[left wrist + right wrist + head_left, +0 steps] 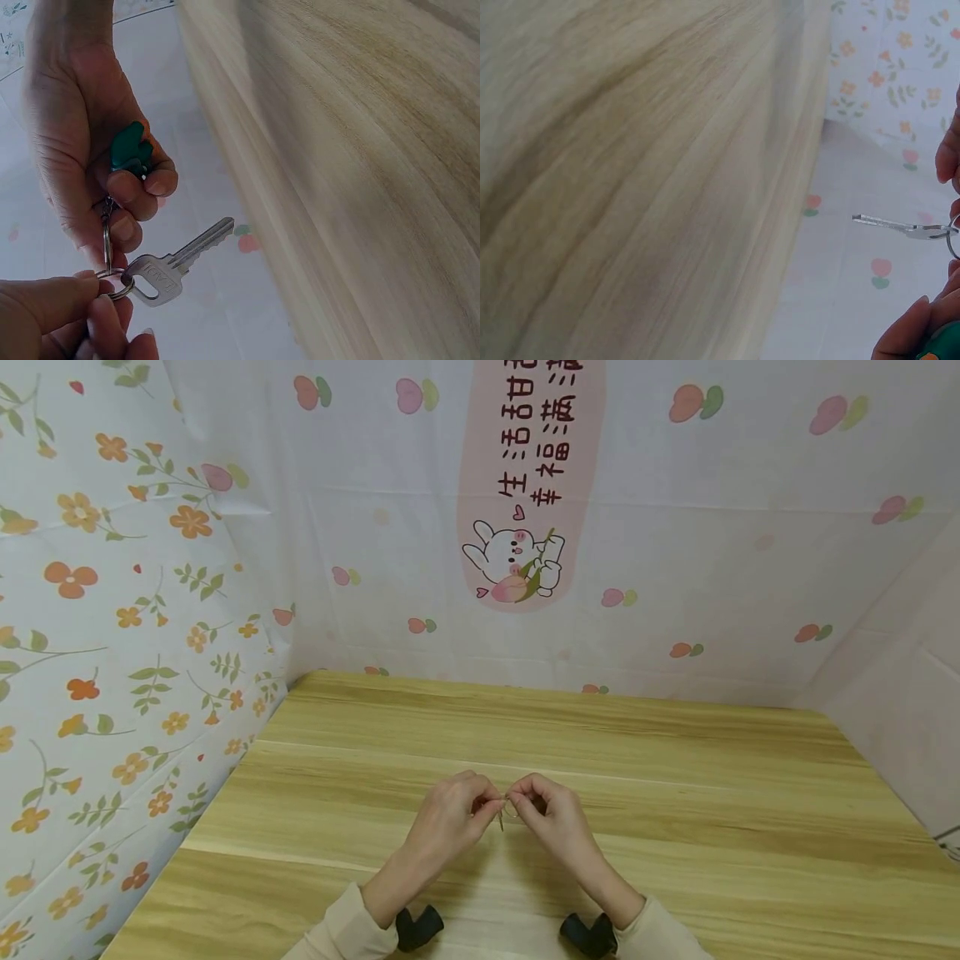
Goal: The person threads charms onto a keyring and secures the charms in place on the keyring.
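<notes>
Both hands meet over the table, holding a small key set between them. My left hand (453,814) pinches a split key ring (123,293) between thumb and fingertips. From that ring a silver key (180,264) sticks out, its toothed blade pointing away from the hands. My right hand (553,814) curls its fingers around a green keychain charm (129,146) with some orange on it. A short metal chain (107,210) runs from the charm toward the ring, near the right fingertips. In the right wrist view the key (919,230) shows side-on; the ring is partly cut off.
A wood-grain table (637,760) lies below the hands. White cloth with printed fruit, flowers and a cartoon rabbit (517,564) hangs behind and at the sides. Black wrist-worn devices (420,928) show near both sleeves.
</notes>
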Available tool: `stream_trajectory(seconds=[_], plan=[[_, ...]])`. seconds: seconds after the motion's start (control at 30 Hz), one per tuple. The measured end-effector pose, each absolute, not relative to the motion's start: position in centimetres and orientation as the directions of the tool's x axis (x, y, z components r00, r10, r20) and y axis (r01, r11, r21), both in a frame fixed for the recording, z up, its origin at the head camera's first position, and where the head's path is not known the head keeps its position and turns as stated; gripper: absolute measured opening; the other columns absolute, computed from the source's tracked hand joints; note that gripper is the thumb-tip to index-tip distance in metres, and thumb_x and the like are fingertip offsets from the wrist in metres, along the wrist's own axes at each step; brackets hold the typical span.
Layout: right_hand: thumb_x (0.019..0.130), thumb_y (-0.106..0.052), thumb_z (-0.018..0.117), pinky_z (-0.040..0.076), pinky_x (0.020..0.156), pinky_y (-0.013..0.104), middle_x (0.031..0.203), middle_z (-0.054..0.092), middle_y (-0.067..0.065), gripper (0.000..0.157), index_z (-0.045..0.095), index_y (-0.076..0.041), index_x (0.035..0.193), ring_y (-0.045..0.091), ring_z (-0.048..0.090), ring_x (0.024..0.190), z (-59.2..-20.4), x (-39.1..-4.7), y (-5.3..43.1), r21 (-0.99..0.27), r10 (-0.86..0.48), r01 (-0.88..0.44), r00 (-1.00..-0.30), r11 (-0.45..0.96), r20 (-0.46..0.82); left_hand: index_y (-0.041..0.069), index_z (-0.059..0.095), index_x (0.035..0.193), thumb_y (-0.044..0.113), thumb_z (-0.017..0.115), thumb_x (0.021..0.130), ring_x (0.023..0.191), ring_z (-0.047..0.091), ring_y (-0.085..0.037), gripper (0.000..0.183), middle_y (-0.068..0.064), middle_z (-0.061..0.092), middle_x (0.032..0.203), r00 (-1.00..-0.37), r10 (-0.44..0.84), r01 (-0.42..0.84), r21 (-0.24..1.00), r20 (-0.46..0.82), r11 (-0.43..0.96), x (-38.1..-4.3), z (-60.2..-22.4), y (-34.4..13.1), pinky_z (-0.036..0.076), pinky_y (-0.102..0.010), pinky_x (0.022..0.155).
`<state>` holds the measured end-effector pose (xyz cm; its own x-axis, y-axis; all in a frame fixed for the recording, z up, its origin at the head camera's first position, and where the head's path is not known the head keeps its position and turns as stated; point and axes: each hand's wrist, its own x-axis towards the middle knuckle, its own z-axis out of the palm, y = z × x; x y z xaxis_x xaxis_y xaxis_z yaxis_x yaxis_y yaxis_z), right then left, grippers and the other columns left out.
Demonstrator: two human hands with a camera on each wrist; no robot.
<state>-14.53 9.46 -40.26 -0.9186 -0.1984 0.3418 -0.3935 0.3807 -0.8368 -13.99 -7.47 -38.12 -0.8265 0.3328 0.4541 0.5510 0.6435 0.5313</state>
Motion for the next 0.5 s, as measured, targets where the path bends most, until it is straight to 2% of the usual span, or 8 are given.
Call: stream_trajectory(seconds=[0.13,0.37,0.5], plan=[[0.091,0.001,0.063,0.037,0.049,0.016,0.067,0.058,0.002,0.008,0.067,-0.001,0.084,-0.004,0.04,0.057,-40.25,-14.46,9.43,-0.817,-0.204,-0.414,-0.91,0.4,0.361,0.009,0.071,0.076,0.005,0.076,0.081,0.059,0.055,-0.005,0.009,0.0,0.067,0.072,-0.832,0.338,0.547,0.549,0.44,0.632,-13.99,-38.05,-7.62,0.042,-0.013,0.055],[0.086,0.006,0.067,0.039,0.049,0.015,0.068,0.058,-0.004,0.016,0.065,-0.008,0.079,-0.007,0.04,0.06,-40.4,-14.2,9.27,-0.628,-0.267,-0.589,-0.802,0.509,0.535,0.01,0.071,0.075,0.005,0.074,0.083,0.06,0.061,-0.007,0.01,-0.001,0.069,0.073,-0.849,0.352,0.525,0.56,0.393,0.641,-14.1,-37.74,-7.74,0.043,-0.012,0.054],[0.086,0.005,0.067,0.038,0.049,0.015,0.067,0.057,-0.005,0.016,0.065,-0.009,0.079,-0.007,0.04,0.06,-40.36,-14.21,9.21,-0.645,-0.255,-0.585,-0.805,0.492,0.536,0.01,0.071,0.074,0.006,0.075,0.082,0.06,0.058,-0.005,0.01,0.0,0.068,0.072,-0.851,0.343,0.521,0.555,0.399,0.648,-14.11,-37.74,-7.72,0.042,-0.013,0.054]])
